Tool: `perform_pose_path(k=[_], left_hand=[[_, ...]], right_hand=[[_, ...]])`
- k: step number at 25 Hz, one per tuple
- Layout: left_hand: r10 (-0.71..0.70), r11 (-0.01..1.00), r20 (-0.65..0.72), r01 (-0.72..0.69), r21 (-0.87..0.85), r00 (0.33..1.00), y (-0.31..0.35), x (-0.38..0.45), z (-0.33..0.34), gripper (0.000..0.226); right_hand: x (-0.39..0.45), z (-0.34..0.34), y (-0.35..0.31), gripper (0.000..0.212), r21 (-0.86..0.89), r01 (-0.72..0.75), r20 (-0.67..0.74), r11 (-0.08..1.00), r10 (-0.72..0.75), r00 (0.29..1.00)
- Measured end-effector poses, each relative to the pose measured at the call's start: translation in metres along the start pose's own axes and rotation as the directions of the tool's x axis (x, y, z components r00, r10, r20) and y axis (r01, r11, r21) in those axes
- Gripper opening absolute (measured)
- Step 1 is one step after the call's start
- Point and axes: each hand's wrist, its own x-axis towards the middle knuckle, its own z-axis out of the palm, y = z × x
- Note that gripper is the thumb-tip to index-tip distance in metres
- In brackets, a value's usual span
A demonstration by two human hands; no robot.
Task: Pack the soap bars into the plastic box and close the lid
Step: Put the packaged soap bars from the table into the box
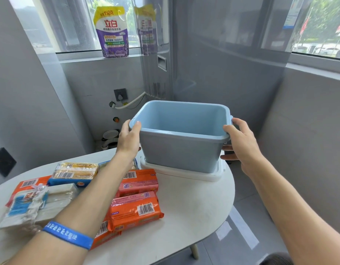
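Observation:
An empty light-blue plastic box [176,150] stands on its white lid [184,174] at the far right of the white table. My left hand [129,138] grips the box's left rim, thumb over the edge. My right hand [241,144] grips the right rim by the handle. Several wrapped soap bars lie on the table's left half: orange packs [135,211], a pink-orange pack [138,181], a blue-and-yellow pack [74,174] and pale white bars [41,203] in clear wrap. My left forearm crosses over some of them.
The white oval table [194,207] ends close to the right of the box, with grey floor below. A purple-and-yellow detergent pouch [112,31] stands on the window sill. Grey walls, a socket and a hose are behind the table.

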Motion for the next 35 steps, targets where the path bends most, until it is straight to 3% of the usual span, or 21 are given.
perform_pose_path(k=[2, 6, 8, 10, 11, 13, 15, 17, 18, 19, 21, 23, 25, 27, 28, 29, 30, 31, 32, 33, 35], left_hand=[[0.016, 0.999, 0.005, -0.016, 0.046, 1.000, -0.006, -0.001, -0.004, 0.028], [-0.007, 0.997, 0.035, 0.005, 0.072, 0.999, -0.008, 0.001, -0.007, 0.052], [0.011, 0.996, 0.082, -0.018, 0.088, 0.997, -0.006, -0.005, -0.010, 0.046], [0.034, 0.986, 0.072, -0.045, 0.158, 0.997, -0.004, -0.015, -0.026, 0.049], [0.068, 0.967, 0.050, -0.078, 0.244, 0.996, -0.006, -0.018, -0.040, 0.052], [0.176, 0.802, 0.124, -0.215, 0.557, 0.977, -0.016, -0.024, -0.070, 0.044], [0.066, 0.536, 0.376, -0.351, 0.768, 0.924, -0.027, -0.035, -0.079, 0.040], [-0.105, 0.386, 0.532, -0.459, 0.800, 0.840, -0.039, -0.044, -0.072, 0.050], [-0.123, 0.350, 0.557, -0.489, 0.799, 0.821, -0.043, -0.045, -0.067, 0.053], [-0.097, 0.327, 0.558, -0.503, 0.800, 0.824, -0.047, -0.042, -0.064, 0.054], [-0.024, 0.263, 0.554, -0.530, 0.806, 0.832, -0.052, -0.038, -0.065, 0.053], [-0.016, 0.210, 0.552, -0.537, 0.817, 0.834, -0.052, -0.037, -0.073, 0.052], [-0.051, 0.323, 0.515, -0.474, 0.819, 0.855, -0.041, -0.037, -0.087, 0.054], [-0.088, 0.643, 0.424, -0.274, 0.715, 0.901, -0.019, -0.037, -0.106, 0.053], [-0.080, 0.813, 0.369, -0.153, 0.561, 0.926, -0.006, -0.036, -0.117, 0.048], [-0.086, 0.951, 0.328, -0.020, 0.307, 0.941, 0.006, -0.037, -0.128, 0.043], [-0.105, 0.993, 0.343, 0.119, -0.020, 0.933, 0.018, -0.039, -0.135, 0.043], [-0.115, 0.913, 0.402, 0.255, -0.317, 0.908, 0.029, -0.043, -0.138, 0.048], [-0.100, 0.786, 0.455, 0.351, -0.509, 0.885, 0.038, -0.045, -0.135, 0.056], [-0.088, 0.699, 0.474, 0.394, -0.597, 0.876, 0.047, -0.047, -0.127, 0.062], [-0.121, 0.703, 0.417, 0.375, -0.605, 0.901, 0.057, -0.041, -0.099, 0.059]], right_hand=[[0.000, 0.000, -0.001, 0.051, -0.037, 0.000, -0.011, 0.999, -0.001, 1.000], [0.000, -0.001, 0.001, 0.053, -0.109, 0.012, -0.027, 0.994, -0.015, 1.000], [-0.002, 0.000, 0.005, 0.052, -0.341, 0.091, -0.156, 0.936, -0.152, 0.976], [-0.013, 0.006, -0.001, 0.046, -0.612, 0.228, -0.272, 0.757, -0.473, 0.838], [-0.023, 0.015, -0.008, 0.038, -0.641, 0.338, -0.273, 0.689, -0.616, 0.739], [-0.047, 0.045, -0.018, 0.021, -0.563, 0.576, -0.139, 0.593, -0.755, 0.641], [-0.074, 0.078, -0.014, 0.021, -0.448, 0.742, 0.278, 0.498, -0.712, 0.645], [-0.099, 0.112, 0.005, 0.031, -0.367, 0.818, 0.743, 0.443, -0.389, 0.544], [-0.107, 0.125, 0.018, 0.044, -0.360, 0.834, 0.847, 0.417, -0.229, 0.480], [-0.109, 0.134, 0.032, 0.059, -0.378, 0.850, 0.877, 0.368, -0.152, 0.456], [-0.110, 0.141, 0.057, 0.079, -0.448, 0.851, 0.844, 0.275, -0.183, 0.504], [-0.113, 0.142, 0.069, 0.084, -0.456, 0.845, 0.822, 0.279, -0.232, 0.520], [-0.111, 0.138, 0.066, 0.073, -0.428, 0.844, 0.801, 0.323, -0.297, 0.520], [-0.107, 0.125, 0.048, 0.050, -0.416, 0.765, 0.741, 0.492, -0.303, 0.599], [-0.105, 0.117, 0.036, 0.039, -0.339, 0.660, 0.697, 0.671, -0.292, 0.655], [-0.102, 0.110, 0.020, 0.030, -0.177, 0.471, 0.665, 0.864, -0.248, 0.705], [-0.097, 0.104, 0.004, 0.028, 0.037, 0.201, 0.657, 0.979, -0.175, 0.733], [-0.095, 0.098, -0.011, 0.035, 0.236, -0.091, 0.680, 0.967, -0.098, 0.727], [-0.090, 0.095, -0.025, 0.042, 0.378, -0.286, 0.693, 0.880, -0.064, 0.718], [-0.085, 0.094, -0.037, 0.044, 0.467, -0.363, 0.674, 0.806, -0.058, 0.737], [-0.073, 0.094, -0.063, 0.032, 0.482, -0.327, 0.597, 0.813, -0.032, 0.801]])
